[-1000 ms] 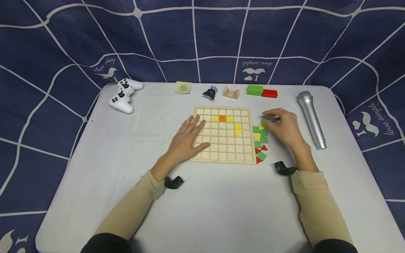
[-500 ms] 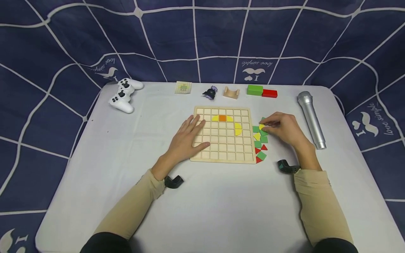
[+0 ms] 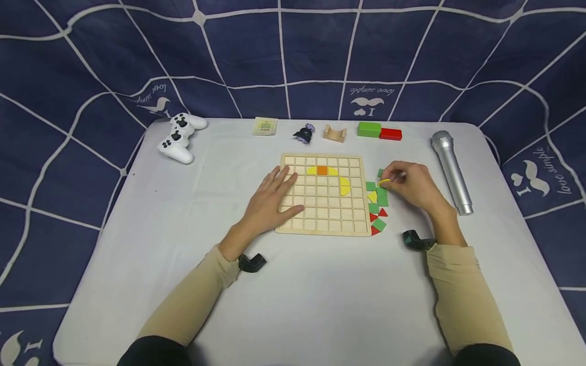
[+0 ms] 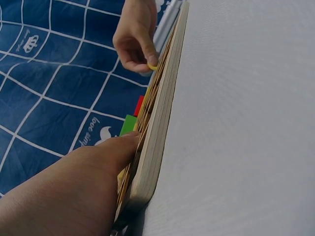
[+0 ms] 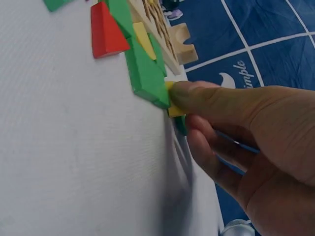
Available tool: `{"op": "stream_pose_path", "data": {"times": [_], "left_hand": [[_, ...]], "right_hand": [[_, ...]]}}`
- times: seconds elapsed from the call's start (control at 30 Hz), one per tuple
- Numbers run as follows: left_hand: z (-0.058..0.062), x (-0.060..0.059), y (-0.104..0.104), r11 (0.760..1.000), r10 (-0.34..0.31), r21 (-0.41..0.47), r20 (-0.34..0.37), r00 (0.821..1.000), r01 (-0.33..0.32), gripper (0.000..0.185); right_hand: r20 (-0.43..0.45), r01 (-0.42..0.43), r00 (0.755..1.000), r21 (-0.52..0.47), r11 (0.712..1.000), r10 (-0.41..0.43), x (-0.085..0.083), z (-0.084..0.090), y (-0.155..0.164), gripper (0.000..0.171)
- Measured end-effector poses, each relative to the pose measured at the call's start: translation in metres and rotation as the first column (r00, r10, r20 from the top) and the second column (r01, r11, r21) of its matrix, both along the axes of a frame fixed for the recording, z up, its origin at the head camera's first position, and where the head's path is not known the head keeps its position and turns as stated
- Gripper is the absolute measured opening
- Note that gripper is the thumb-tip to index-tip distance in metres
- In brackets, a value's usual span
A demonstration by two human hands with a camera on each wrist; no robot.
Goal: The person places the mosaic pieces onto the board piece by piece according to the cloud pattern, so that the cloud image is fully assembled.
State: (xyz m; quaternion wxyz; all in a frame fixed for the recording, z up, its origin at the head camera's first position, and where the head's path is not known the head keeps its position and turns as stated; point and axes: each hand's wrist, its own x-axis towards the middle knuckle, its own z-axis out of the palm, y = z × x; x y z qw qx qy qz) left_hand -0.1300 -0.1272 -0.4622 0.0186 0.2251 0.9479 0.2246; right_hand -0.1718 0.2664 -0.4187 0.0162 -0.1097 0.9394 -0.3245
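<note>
Yellow piece [image 3: 384, 181] pinched by right hand [image 3: 412, 187].

right hand [image 3: 409, 185]: moved from the green piece to the yellow piece [image 3: 384, 182], now pinched
yellow piece: tilted up on edge

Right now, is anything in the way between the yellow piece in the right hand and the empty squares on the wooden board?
Nothing visible: the right hand pinches the yellow piece just beside the wooden board, whose nearest squares lie bare.
</note>
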Motion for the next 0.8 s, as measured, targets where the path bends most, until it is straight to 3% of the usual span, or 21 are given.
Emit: {"op": "stream_pose_path", "data": {"times": [0.2, 0.43, 0.6, 0.8], "left_hand": [[0.001, 0.002, -0.003, 1.000, 0.003, 0.018, -0.001, 1.000, -0.003, 0.090], [0.000, 0.002, -0.003, 1.000, 0.011, 0.003, 0.007, 1.000, -0.011, 0.095], [0.000, 0.001, -0.002, 1.000, 0.013, 0.002, 0.011, 1.000, -0.013, 0.099], [0.001, 0.001, -0.002, 1.000, 0.016, 0.006, 0.013, 1.000, -0.016, 0.099]], "right_hand": [[-0.014, -0.020, 1.000, -0.039, 0.999, 0.020, -0.007, 0.010, -0.024, 0.011], [-0.013, -0.160, 0.987, -0.080, 0.984, 0.160, -0.019, 0.021, -0.101, 0.008], [-0.042, -0.230, 0.973, -0.132, 0.964, 0.227, -0.024, 0.018, -0.146, 0.005], [-0.074, -0.267, 0.963, -0.151, 0.952, 0.259, -0.027, 0.009, -0.176, 0.004]]}}
